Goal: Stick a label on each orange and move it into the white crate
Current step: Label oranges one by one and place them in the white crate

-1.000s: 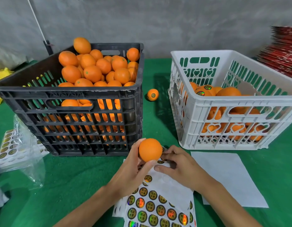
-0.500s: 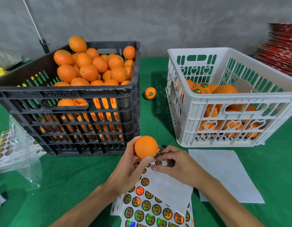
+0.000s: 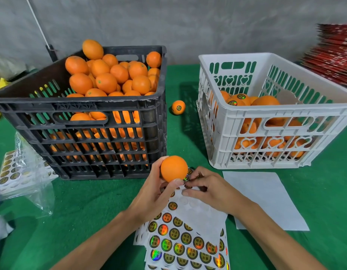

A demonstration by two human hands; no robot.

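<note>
Labelling oranges in front of a black slatted plastic crate (image 3: 87,121)

Right of it stands the white slatted plastic crate (image 3: 275,121), partly filled. In front lie holographic round-label sheets (image 3: 180,244); above them the left hand (image 3: 155,193) grips 1 smooth orange (image 3: 174,168), while the right hand (image 3: 205,187) pinches a label (image 3: 185,178) beside it.

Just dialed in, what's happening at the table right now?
A person is labeling oranges. The left hand holds one orange above the sticker sheet, while the right hand pinches a round label beside it, not yet pressed on. The black crate is piled with oranges; the white crate is partly filled. One labeled orange sits on the table between them.
</note>
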